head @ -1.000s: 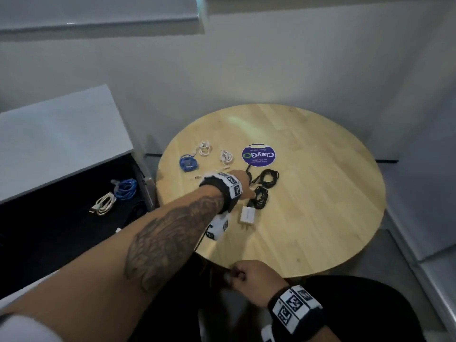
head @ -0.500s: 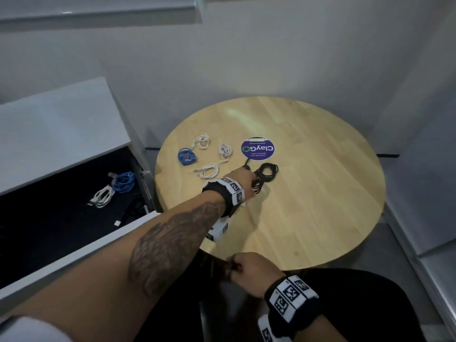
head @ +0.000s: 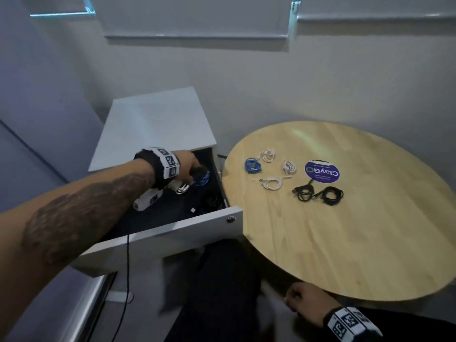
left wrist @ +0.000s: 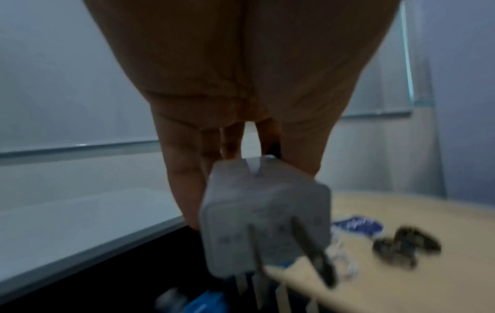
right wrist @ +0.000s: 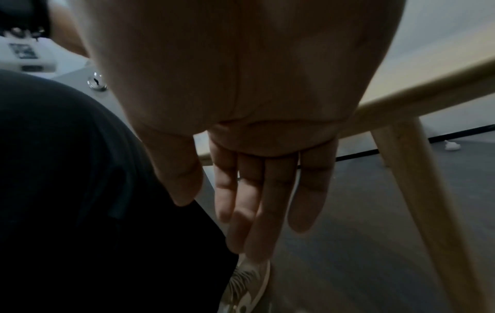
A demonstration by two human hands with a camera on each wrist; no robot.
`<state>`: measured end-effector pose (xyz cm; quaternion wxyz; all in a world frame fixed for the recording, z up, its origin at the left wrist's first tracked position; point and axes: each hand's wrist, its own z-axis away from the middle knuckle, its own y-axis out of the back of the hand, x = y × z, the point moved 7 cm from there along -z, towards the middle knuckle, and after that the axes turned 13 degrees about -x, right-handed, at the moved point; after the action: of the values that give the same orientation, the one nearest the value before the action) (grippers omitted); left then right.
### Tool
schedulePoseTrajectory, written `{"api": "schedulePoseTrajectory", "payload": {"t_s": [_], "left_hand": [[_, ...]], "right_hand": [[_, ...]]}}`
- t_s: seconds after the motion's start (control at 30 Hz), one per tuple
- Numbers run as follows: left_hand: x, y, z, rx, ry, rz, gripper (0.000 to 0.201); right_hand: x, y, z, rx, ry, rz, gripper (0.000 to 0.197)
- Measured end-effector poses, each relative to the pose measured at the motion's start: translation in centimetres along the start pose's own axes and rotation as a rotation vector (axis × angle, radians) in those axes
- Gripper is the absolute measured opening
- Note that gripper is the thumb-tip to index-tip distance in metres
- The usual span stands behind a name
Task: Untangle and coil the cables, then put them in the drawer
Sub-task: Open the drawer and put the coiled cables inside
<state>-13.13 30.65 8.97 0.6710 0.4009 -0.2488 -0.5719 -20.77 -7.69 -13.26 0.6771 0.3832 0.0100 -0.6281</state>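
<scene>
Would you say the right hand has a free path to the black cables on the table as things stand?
Probably yes. The right hand hangs open and empty below the table edge, and nothing lies between that edge and the black cables.

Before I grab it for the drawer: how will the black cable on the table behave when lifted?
The black cable is probably floppy: thin, loosely looped. Its two bundles look untied, so it may unravel and dangle. Likely light; it shouldn't roll on the table.

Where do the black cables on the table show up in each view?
Head: black cables right of centre on the wooden table, below the purple sticker.
Left wrist: lower right, blurred.
Right wrist: not in it.
Shared landmark: the wooden table, in all three views.
</scene>
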Motion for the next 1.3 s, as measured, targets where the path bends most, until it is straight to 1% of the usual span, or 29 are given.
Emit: {"api": "schedulePoseTrajectory", "payload": {"t_s": [0.03,0.13,0.23,0.27,0.33,0.37,0.4,0.43,0.5,0.53,0.57,0.63,0.7,0.8,0.9,0.93,0.97,1.0,1.03,1.07,1.1,1.13,1.17,1.2,1.23,1.3], "left_hand": [[-1.1,-1.5,-0.4,-0.053,0.011,-0.04,0.029],[-3.2,-5.1,-1.8,-0.177,0.019,-0.119,0.038],[-2.6,-7.5,-2.7,-0.245,-0.01,-0.151,0.039],[-2.1,-8.1,-3.0,-0.265,-0.031,-0.164,0.037],[-1.1,-9.0,-3.4,-0.316,-0.065,-0.214,0.034],[-0.7,-8.8,-3.6,-0.319,-0.074,-0.235,0.031],[-0.2,-8.2,-3.7,-0.31,-0.078,-0.242,0.028],[0.5,-6.9,-3.9,-0.276,-0.08,-0.247,0.024],[3.0,-3.2,-4.4,-0.151,-0.123,-0.185,0.021],[4.8,-1.2,-4.9,-0.089,-0.164,-0.13,0.022],[6.8,0.6,-5.5,-0.041,-0.2,-0.08,0.022],[10.7,3.7,-7.4,0.028,-0.245,-0.011,0.021],[14.5,5.3,-9.7,0.049,-0.252,0.016,0.024],[19.6,5.1,-13.5,-0.004,-0.264,-0.014,0.025],[22.5,2.4,-19.6,-0.091,-0.232,-0.139,0.033],[22.9,1.1,-21.6,-0.1,-0.209,-0.18,0.036],[23.5,0.0,-22.6,-0.116,-0.182,-0.22,0.036],[24.0,-0.9,-22.4,-0.145,-0.16,-0.267,0.03],[24.7,-1.4,-21.4,-0.165,-0.16,-0.268,0.027],[25.3,-1.7,-20.5,-0.164,-0.167,-0.262,0.022],[25.7,-1.8,-19.9,-0.152,-0.16,-0.226,0.023],[25.9,-1.8,-19.6,-0.12,-0.168,-0.22,0.029],[25.6,-2.0,-19.7,-0.114,-0.144,-0.214,0.035],[25.3,-2.1,-19.7,-0.106,-0.124,-0.213,0.038],[25.0,-1.9,-19.8,-0.114,-0.131,-0.185,0.036],[23.9,-0.7,-19.6,-0.074,-0.187,-0.135,0.033]], "right_hand": [[0.1,0.0,-0.1,-0.001,-0.014,-0.007,0.024],[0.3,0.0,-0.5,-0.006,-0.038,-0.017,0.022],[0.3,0.0,-0.9,-0.029,-0.057,-0.011,0.021],[0.3,0.0,-1.0,-0.036,-0.057,-0.009,0.026],[0.2,0.0,-1.4,-0.03,-0.05,-0.023,0.049],[0.2,0.0,-1.6,-0.022,-0.047,-0.025,0.056],[0.1,-0.1,-1.7,-0.022,-0.045,-0.027,0.057],[-0.1,-0.1,-1.7,-0.032,-0.049,-0.026,0.051],[-0.3,0.0,-1.4,-0.045,-0.05,-0.012,0.028],[-0.4,0.1,-1.2,-0.042,-0.049,-0.007,0.02],[-0.5,0.2,-1.2,-0.044,-0.048,-0.008,0.018],[-0.3,0.3,-1.2,-0.057,-0.044,-0.007,0.02],[0.0,0.3,-1.3,-0.07,-0.041,-0.007,0.022],[0.2,0.3,-1.7,-0.067,-0.017,-0.005,0.019],[0.1,0.3,-1.8,-0.063,0.016,-0.031,0.025],[0.0,0.3,-1.8,-0.067,0.031,-0.039,0.023],[-0.3,0.4,-1.6,-0.074,0.062,-0.039,0.024],[-0.5,0.5,-1.5,-0.083,0.097,-0.038,0.034],[-0.8,0.8,-1.3,-0.085,0.121,-0.044,0.044],[-0.8,0.8,-1.3,-0.091,0.123,-0.045,0.048],[-0.8,0.8,-1.3,-0.098,0.121,-0.048,0.048],[-0.8,0.8,-1.4,-0.098,0.122,-0.046,0.047],[-0.7,0.7,-1.4,-0.097,0.117,-0.05,0.043],[-0.5,0.6,-1.5,-0.098,0.102,-0.047,0.036],[-0.3,0.5,-1.6,-0.098,0.083,-0.05,0.029],[-0.1,0.4,-1.7,-0.084,0.062,-0.039,0.025]]}}
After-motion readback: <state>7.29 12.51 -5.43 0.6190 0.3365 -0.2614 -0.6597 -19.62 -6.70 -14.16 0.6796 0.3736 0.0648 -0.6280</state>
